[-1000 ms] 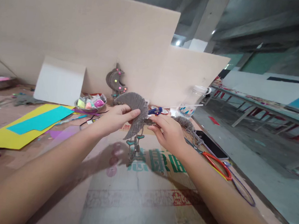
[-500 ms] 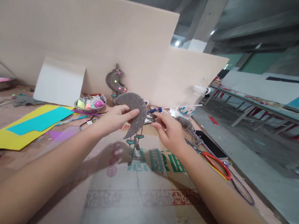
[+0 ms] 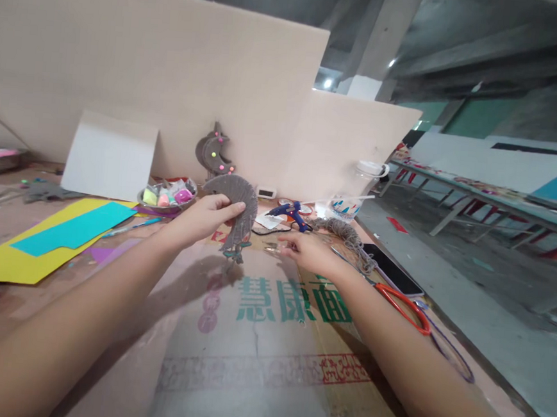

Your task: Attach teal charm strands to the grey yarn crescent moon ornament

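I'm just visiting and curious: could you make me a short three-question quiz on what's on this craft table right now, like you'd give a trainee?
1. True or false: the left hand holds the grey twine-wrapped crescent off the table.
2. What lies closest beyond the right hand: A) the blue glue gun, B) the yellow paper sheet, C) the white card?
3. Fill in: the scissors by the right forearm have ______ handles.

Key: 1 true. 2 A. 3 red; they lie beside the dark phone.
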`<action>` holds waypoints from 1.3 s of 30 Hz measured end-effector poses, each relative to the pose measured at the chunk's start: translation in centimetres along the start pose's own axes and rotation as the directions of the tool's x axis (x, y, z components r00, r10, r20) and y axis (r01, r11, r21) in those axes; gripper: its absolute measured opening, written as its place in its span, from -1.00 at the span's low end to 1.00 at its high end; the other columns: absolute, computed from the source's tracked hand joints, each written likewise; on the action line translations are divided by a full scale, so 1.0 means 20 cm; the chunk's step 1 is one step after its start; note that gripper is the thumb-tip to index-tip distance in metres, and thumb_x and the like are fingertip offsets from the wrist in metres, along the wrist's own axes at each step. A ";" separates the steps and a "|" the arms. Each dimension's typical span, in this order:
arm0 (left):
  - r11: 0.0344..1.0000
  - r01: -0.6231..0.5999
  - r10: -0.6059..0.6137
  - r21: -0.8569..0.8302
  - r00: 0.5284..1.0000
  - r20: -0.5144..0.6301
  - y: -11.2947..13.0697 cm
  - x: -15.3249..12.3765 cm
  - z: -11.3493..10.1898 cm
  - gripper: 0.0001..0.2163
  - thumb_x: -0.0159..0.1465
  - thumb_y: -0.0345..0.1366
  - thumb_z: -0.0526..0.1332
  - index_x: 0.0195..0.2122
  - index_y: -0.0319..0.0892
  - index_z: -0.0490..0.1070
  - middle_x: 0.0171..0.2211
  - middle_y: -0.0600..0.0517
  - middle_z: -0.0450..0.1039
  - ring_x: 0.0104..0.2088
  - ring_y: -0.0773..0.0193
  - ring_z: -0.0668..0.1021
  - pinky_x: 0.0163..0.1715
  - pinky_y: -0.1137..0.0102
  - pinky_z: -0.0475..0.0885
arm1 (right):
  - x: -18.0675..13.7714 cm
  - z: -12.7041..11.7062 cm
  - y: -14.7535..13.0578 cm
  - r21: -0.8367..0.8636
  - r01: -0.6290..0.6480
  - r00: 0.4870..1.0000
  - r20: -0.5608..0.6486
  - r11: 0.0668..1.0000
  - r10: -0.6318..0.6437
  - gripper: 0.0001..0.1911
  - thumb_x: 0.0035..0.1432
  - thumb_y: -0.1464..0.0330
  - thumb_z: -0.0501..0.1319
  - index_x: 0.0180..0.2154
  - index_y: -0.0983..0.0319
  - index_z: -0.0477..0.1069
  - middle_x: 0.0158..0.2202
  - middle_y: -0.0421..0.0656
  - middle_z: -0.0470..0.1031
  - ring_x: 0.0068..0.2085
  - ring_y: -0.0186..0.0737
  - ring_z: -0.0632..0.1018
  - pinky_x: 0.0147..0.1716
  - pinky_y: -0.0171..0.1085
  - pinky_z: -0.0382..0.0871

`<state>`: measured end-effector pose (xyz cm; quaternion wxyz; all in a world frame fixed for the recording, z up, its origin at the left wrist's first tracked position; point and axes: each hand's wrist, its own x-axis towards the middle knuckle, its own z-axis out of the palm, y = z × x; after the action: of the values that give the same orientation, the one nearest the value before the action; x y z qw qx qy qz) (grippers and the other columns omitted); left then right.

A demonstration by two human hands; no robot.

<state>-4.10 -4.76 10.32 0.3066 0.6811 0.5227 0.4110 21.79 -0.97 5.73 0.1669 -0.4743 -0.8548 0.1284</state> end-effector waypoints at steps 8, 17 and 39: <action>0.977 -0.136 0.117 0.164 0.986 0.120 0.04 -0.04 0.08 -0.57 0.22 0.08 0.06 -0.55 -0.20 0.33 -0.54 0.06 0.32 -0.47 0.29 0.39 -0.45 0.40 0.24 | -0.03 -0.10 -0.23 0.323 0.127 0.966 -0.253 0.938 -0.044 -0.61 0.29 0.18 -0.04 -0.33 0.27 0.44 -0.45 -0.17 0.47 -0.38 -0.30 0.47 -0.33 -0.32 0.32; 0.978 -0.208 0.205 -0.002 0.962 0.181 0.12 -0.09 0.11 -0.80 0.12 -0.24 0.05 -0.54 -0.17 0.39 -0.41 0.02 0.44 -0.28 0.23 0.48 -0.26 0.41 0.41 | -0.08 -0.11 -0.34 0.622 0.183 0.967 -0.253 0.761 -0.025 -0.82 0.12 0.26 0.15 -0.40 0.25 0.38 -0.49 -0.23 0.41 -0.45 -0.35 0.43 -0.41 -0.33 0.32; 0.987 -0.026 0.056 -0.158 0.981 0.186 -0.08 0.02 0.12 -0.72 0.15 -0.22 0.04 -0.68 -0.15 0.16 -0.65 0.10 0.22 -0.55 0.32 0.34 -0.49 0.43 0.28 | -0.03 0.03 -0.30 0.824 0.067 0.988 -0.135 0.563 0.080 -0.76 0.04 0.18 0.23 -0.41 0.25 0.36 -0.57 -0.29 0.40 -0.51 -0.38 0.43 -0.41 -0.33 0.35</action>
<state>-2.76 -3.91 7.91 0.3985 0.7019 0.4434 0.3898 17.18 -4.57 7.30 0.4353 -0.3528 -0.6778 0.4761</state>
